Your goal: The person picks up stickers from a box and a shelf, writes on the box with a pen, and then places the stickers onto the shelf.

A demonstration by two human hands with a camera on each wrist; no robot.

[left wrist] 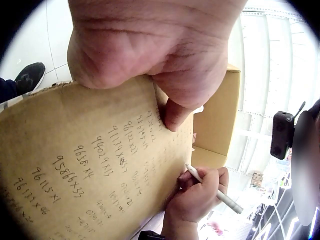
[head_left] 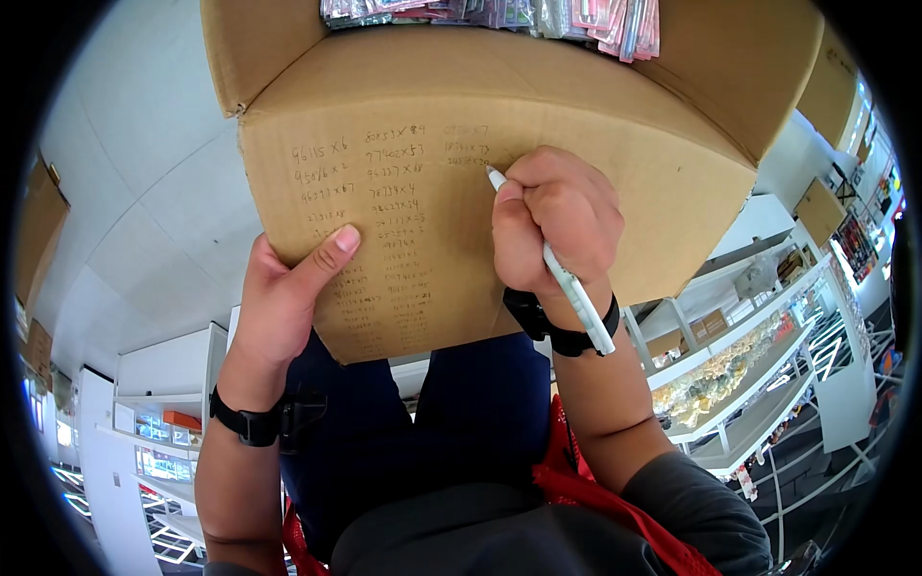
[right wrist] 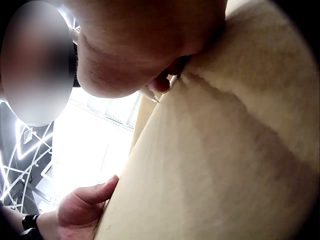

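We see the right hand (head_left: 555, 223) clenched around a white pen (head_left: 567, 283), tip on the cardboard flap (head_left: 423, 192); the left hand (head_left: 288, 298) grips the flap's lower edge, thumb on its written face.

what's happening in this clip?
A person is writing on the flap of a cardboard box. The right hand grips a white pen with its tip on the flap, beside columns of handwritten numbers. The left hand holds the flap's edge, thumb on the written side. Packaged goods fill the box.
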